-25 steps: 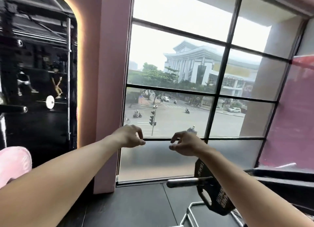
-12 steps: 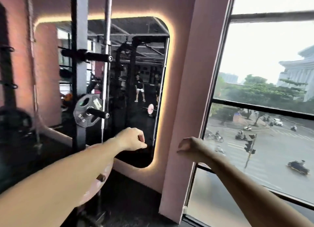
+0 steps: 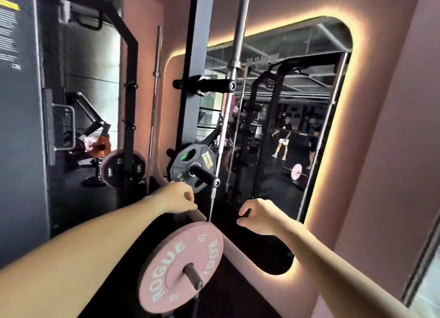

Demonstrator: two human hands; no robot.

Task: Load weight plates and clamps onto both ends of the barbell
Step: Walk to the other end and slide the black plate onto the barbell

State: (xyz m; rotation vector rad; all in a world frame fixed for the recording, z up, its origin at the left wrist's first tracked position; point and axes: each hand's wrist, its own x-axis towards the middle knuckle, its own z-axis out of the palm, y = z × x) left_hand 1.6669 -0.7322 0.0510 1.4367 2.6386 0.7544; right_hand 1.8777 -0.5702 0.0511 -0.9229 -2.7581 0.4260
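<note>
A rack upright [image 3: 194,62] stands in front of the wall mirror [image 3: 285,132]. Three pegs stick out from it: the top peg [image 3: 209,85] is bare, the middle one carries a small plate [image 3: 194,168], and the lowest holds a large plate [image 3: 181,267]. A vertical bar [image 3: 235,55] stands just right of the upright. The left hand [image 3: 177,197] is above the large plate, the right hand [image 3: 258,216] to its right.

The pink bumper plate [image 3: 181,267] is showing "ROGUE" twice in pale letters, along with the number "10". The black plate [image 3: 192,166] on the rack peg is carrying gold lettering, too blurred to read. The wall placard [image 3: 9,31] text is staying illegible.
</note>
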